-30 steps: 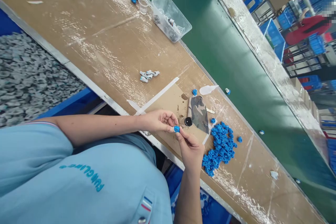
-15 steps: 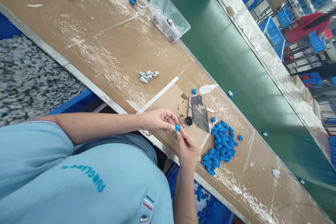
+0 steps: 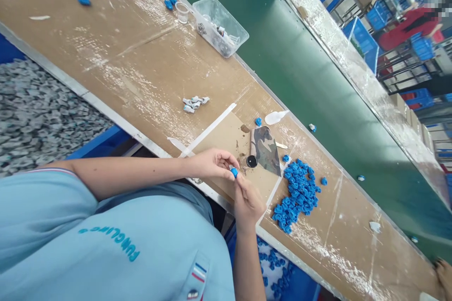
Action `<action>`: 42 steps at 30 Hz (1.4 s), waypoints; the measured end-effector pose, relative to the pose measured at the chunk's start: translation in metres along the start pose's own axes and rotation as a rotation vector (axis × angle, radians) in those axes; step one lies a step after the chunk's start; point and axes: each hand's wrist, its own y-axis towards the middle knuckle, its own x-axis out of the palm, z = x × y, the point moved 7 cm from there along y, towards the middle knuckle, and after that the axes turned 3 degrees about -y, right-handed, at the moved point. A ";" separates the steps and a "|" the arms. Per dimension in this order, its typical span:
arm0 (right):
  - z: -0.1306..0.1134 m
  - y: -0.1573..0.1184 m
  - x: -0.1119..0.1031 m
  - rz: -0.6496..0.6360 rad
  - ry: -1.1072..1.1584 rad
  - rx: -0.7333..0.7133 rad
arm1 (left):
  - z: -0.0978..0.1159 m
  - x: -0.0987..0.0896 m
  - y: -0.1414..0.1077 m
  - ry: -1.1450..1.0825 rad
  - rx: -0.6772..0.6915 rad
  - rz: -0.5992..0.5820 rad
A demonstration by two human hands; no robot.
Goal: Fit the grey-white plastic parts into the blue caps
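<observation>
My left hand [image 3: 214,163] and my right hand [image 3: 247,201] meet at the near side of the worktable. Between their fingertips is a small blue piece [image 3: 234,172] with a whitish end, pinched from both sides. Just beyond it stands a small open pot of black liquid [image 3: 252,161]. A camouflage cloth [image 3: 265,149] lies folded beside the pot. To the right of my right hand is a heap of small blue pieces [image 3: 300,190]. Several grey-white pieces [image 3: 195,103] sit together on the board beyond my left hand.
A clear plastic tub [image 3: 221,28] stands by the green conveyor belt [image 3: 293,66], beside a small clear cup [image 3: 182,12]. Below the table edge, a blue crate holds many grey pieces [image 3: 38,113]. A white squeeze bottle [image 3: 276,117] lies near the cloth. Another person's hand [image 3: 443,273] shows at far right.
The held piece has turned, and its whitish end now shows. Both hands have shifted slightly left in view. Another person's hand has appeared at the lower right, and pieces on the belt have moved.
</observation>
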 end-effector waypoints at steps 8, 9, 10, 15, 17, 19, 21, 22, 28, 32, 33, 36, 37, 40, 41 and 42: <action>-0.009 -0.023 0.005 -0.009 -0.088 -0.311 | 0.020 0.004 -0.013 0.256 0.293 -0.043; -0.008 -0.026 0.005 -0.013 -0.072 -0.315 | 0.024 0.005 -0.015 0.337 0.331 -0.058; -0.008 -0.028 0.005 -0.013 -0.056 -0.322 | 0.028 0.007 -0.017 0.417 0.370 -0.071; -0.011 -0.032 0.002 -0.003 -0.035 -0.352 | 0.035 0.010 -0.022 0.640 0.439 -0.103; -0.013 -0.032 0.001 -0.001 -0.044 -0.355 | 0.034 0.011 -0.022 0.659 0.435 -0.111; -0.015 -0.031 0.001 0.001 -0.055 -0.362 | 0.032 0.011 -0.023 0.659 0.433 -0.118; -0.016 -0.032 0.001 0.002 -0.061 -0.369 | 0.031 0.012 -0.023 0.661 0.437 -0.128; -0.016 -0.033 0.001 0.005 -0.062 -0.372 | 0.032 0.012 -0.023 0.662 0.445 -0.134; -0.011 -0.031 -0.001 0.004 -0.065 -0.340 | 0.037 0.011 -0.020 0.649 0.413 -0.144; -0.016 -0.025 -0.010 0.071 -0.109 -0.318 | 0.042 0.010 -0.016 0.609 0.360 -0.172; -0.017 -0.024 -0.011 0.083 -0.109 -0.305 | 0.042 0.010 -0.015 0.587 0.348 -0.180; -0.018 -0.022 -0.010 0.089 -0.047 -0.192 | 0.040 0.009 -0.015 0.523 0.335 -0.195; -0.015 -0.022 -0.009 0.087 -0.007 -0.125 | 0.040 0.009 -0.015 0.517 0.344 -0.193; -0.003 -0.026 -0.001 0.074 0.140 0.118 | 0.040 0.011 -0.017 0.557 0.373 -0.188; 0.001 -0.028 0.001 0.085 0.190 0.191 | 0.040 0.012 -0.018 0.573 0.372 -0.192; 0.005 -0.030 0.003 0.100 0.235 0.251 | 0.039 0.012 -0.018 0.581 0.364 -0.195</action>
